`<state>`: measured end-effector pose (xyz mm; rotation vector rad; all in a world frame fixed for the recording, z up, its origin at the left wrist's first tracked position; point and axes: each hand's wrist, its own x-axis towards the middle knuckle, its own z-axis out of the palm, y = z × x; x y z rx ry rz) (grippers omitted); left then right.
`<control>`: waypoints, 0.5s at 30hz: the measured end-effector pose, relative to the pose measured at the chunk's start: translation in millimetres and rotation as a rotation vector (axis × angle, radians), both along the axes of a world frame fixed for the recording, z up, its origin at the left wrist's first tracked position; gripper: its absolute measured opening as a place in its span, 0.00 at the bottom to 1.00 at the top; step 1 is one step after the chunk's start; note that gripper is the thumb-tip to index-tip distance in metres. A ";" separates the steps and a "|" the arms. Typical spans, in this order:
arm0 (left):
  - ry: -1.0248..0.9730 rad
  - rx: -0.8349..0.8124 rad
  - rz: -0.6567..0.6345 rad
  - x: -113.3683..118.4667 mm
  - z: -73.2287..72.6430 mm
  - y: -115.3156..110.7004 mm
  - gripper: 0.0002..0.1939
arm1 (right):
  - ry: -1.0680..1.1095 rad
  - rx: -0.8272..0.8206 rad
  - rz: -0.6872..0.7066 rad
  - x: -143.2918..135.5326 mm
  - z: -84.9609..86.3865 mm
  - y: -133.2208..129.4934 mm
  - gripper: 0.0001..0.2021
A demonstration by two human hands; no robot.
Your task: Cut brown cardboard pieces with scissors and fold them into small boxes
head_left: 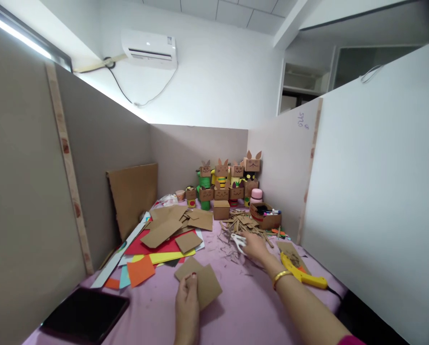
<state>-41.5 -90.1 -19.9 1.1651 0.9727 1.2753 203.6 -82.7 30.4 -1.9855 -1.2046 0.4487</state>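
Observation:
Near the front of the table, my left hand [186,304] pinches brown cardboard squares [209,286], thumb on top. One square lies partly behind the other, fanned to the left. My right hand [254,247] reaches forward, its fingers closed at the white handles of scissors [238,242]; the blades are hard to make out. Just beyond it spreads a heap of cardboard scraps [243,222], with thin shreds around the scissors. A plain cardboard box [221,210] stands behind the heap.
Cardboard sheets [164,232] overlap coloured paper [141,271] at left. A black tablet-like slab [86,314] lies front left. A yellow glue gun [304,276] with a cord lies right. Behind are cardboard animal figures [221,168], a pen box [267,221] and a pink bottle [256,195].

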 end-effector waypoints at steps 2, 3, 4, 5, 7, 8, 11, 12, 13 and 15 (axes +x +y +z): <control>-0.019 -0.008 -0.004 0.5 -0.2 0.3 0.20 | 0.215 0.087 0.010 0.8 5.0 -6.4 0.13; -0.029 -0.012 -0.007 0.9 -0.5 0.7 0.20 | 0.328 0.133 0.024 -1.5 5.9 -10.9 0.13; -0.039 -0.015 -0.010 1.3 -0.9 1.1 0.20 | 0.440 0.178 0.045 -6.0 5.3 -16.5 0.13; -0.049 -0.018 -0.014 1.5 -1.2 1.3 0.20 | 0.544 0.225 0.068 -13.1 3.0 -23.1 0.12; -0.069 -0.022 -0.021 0.8 -1.2 -0.2 0.20 | 0.724 0.320 0.102 -33.9 -6.3 -39.9 0.11; -0.079 -0.023 -0.025 -0.2 -0.8 -2.6 0.19 | 0.798 0.363 0.111 -46.7 -12.9 -50.0 0.11; -0.104 -0.023 -0.056 -5.7 1.8 -18.9 0.18 | 0.949 0.490 0.114 -86.4 -33.8 -86.1 0.15; -0.108 -0.026 -0.081 -8.0 3.1 -27.4 0.17 | 0.982 0.522 0.110 -98.0 -39.4 -99.1 0.19; -0.112 -0.032 -0.100 -10.3 4.7 -37.1 0.17 | 1.007 0.545 0.105 -108.3 -43.6 -112.1 0.22; -0.118 -0.046 -0.138 -14.4 9.4 -58.5 0.17 | 1.033 0.600 0.082 -124.9 -47.6 -136.6 0.28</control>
